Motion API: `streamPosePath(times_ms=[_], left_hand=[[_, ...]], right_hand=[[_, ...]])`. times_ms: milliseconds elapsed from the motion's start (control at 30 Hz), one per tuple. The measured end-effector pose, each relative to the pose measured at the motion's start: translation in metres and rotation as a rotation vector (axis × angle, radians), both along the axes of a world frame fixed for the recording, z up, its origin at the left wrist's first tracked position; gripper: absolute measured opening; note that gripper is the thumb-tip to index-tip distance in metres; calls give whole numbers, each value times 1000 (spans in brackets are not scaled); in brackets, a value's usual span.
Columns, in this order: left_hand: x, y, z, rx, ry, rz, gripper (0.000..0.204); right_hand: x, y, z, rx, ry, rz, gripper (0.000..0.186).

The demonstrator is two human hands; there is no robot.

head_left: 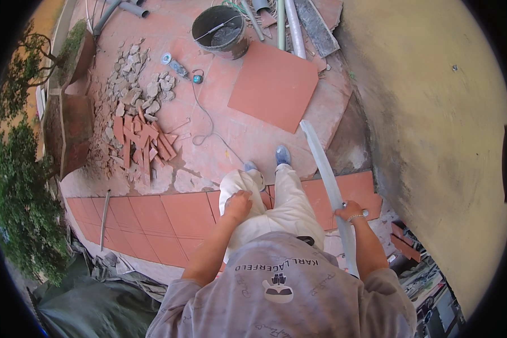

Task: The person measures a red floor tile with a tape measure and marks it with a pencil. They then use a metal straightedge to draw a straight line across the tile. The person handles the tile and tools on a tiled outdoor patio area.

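My right hand (348,212) is wrapped round a long, flat, grey-white straightedge (328,174). The bar slants from beside a large loose red tile (273,87) ahead back past my right hip. Against the thigh of my white trousers (287,194) rests my left hand (238,206), its fingers curled in; whatever they hold, if anything, is hidden. I stand with my blue-grey shoes (283,155) just beyond a band of laid red tiles (183,217), which runs left and right under me.
Broken stone (132,73) and red tile offcuts (143,141) lie ahead left, near a corded angle grinder (177,68). A black bucket (226,48) and pipes (290,25) stand beyond. A yellow wall (428,112) bounds the right; planters (73,127) and a dark tarp (96,304) are left.
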State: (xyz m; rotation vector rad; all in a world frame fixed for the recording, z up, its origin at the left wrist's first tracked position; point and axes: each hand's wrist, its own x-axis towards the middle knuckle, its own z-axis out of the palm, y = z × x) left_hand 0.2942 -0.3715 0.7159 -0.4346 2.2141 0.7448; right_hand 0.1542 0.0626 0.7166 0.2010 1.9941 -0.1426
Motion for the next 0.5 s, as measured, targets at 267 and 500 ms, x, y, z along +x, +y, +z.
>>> streamPosePath(times_ms=[267,500], left_hand=[[-67,-95,18,192,-304,-829,55],[-165,-285,-11,282,-520,-1236,73]], right_hand=[[-95,-73,18,-31,376,-106,57],[-173,-245,92,56,902,-444,71]])
